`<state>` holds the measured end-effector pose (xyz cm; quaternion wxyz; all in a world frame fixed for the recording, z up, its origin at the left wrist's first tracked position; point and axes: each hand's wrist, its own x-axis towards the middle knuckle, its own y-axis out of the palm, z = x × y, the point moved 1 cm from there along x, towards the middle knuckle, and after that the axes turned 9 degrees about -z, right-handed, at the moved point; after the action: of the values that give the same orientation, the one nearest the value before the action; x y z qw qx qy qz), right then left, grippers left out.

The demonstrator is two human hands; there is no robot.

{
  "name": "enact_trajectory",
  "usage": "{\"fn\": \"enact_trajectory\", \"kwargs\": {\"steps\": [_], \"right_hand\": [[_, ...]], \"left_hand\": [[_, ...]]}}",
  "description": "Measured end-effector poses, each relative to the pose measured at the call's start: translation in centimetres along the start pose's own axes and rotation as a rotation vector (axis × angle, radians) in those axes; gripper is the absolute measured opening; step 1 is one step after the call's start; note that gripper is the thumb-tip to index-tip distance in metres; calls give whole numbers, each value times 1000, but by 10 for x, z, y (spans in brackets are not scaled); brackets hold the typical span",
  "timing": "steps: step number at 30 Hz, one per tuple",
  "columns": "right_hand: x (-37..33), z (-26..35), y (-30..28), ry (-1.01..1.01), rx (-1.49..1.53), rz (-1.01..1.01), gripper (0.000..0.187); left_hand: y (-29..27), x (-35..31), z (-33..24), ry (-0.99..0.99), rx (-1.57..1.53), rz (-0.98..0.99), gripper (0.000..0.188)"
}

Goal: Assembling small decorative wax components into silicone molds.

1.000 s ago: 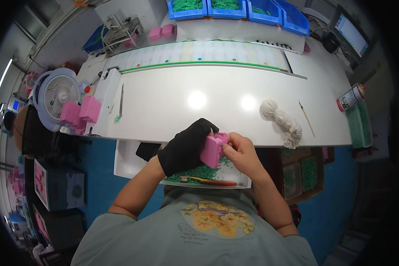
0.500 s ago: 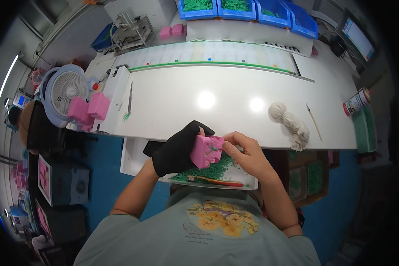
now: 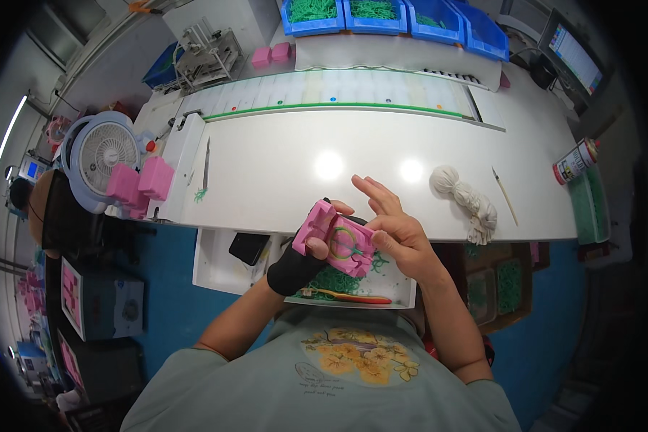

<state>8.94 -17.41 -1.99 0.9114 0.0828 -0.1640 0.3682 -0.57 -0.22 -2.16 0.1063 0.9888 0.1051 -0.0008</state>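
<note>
I observe the left hand (image 3: 295, 268), fingers grasping the open pink mould (image 3: 343, 245), green loop (image 3: 354, 252) inside, at the counter's (image 3: 266, 162) front edge. Right hand (image 3: 402, 239): fingers partly extended beside it; grip, I cannot tell.

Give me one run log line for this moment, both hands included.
Left hand: gloved, holding open pink mold; Right hand: bare, fingertips at mold's right edge; Inside mold: green loop; Drawer below: green scraps
</note>
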Motion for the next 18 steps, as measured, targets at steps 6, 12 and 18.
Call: {"fn": "enact_trajectory", "kwargs": {"steps": [6, 12, 18], "right_hand": [[5, -6, -7, -36, -76, 155, 20], [6, -7, -2, -114, -29, 117, 20], [7, 2, -5, -166, -157, 144, 18]], "left_hand": [[-6, 0, 0, 31, 41, 39, 92], [0, -4, 8, -21, -234, 19, 87], [-2, -6, 14, -41, -233, 9, 92]]}}
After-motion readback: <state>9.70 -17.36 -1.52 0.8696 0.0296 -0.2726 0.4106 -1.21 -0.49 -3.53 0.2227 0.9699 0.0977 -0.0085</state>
